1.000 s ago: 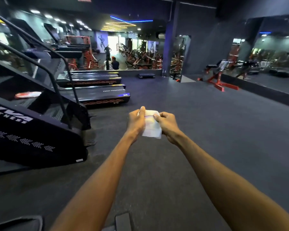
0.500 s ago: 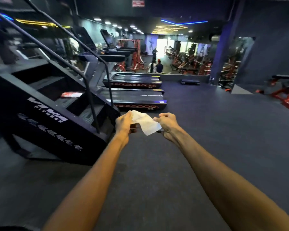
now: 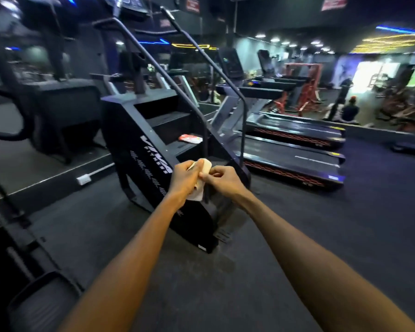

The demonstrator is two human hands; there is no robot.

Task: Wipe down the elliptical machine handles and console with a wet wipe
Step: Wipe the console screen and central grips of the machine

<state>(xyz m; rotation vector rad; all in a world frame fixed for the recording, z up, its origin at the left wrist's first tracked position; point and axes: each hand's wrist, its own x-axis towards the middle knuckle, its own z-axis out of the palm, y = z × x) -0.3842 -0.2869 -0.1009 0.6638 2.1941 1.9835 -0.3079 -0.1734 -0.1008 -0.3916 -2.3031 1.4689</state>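
Far left: dark, blurred exercise machine (image 3: pixel 58 101). Next, black stair climber (image 3: pixel 153 149), a red-and-white packet (image 3: pixel 190 138) lying on one step. In front of it, both arms outstretched: left hand (image 3: pixel 183 178) clutches the bunched white wet wipe (image 3: pixel 203 167), right hand (image 3: pixel 222 179) pinches its edge. Right: two treadmills (image 3: pixel 295 149) side by side on dark floor.

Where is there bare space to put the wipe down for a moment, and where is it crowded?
Both hands, left hand and right hand, hold the white wet wipe. Bare dark rubber floor lies right of the black stair-climber machine, before the black treadmills. The climber's lower step holds a red-and-white packet; left of it, machines crowd.
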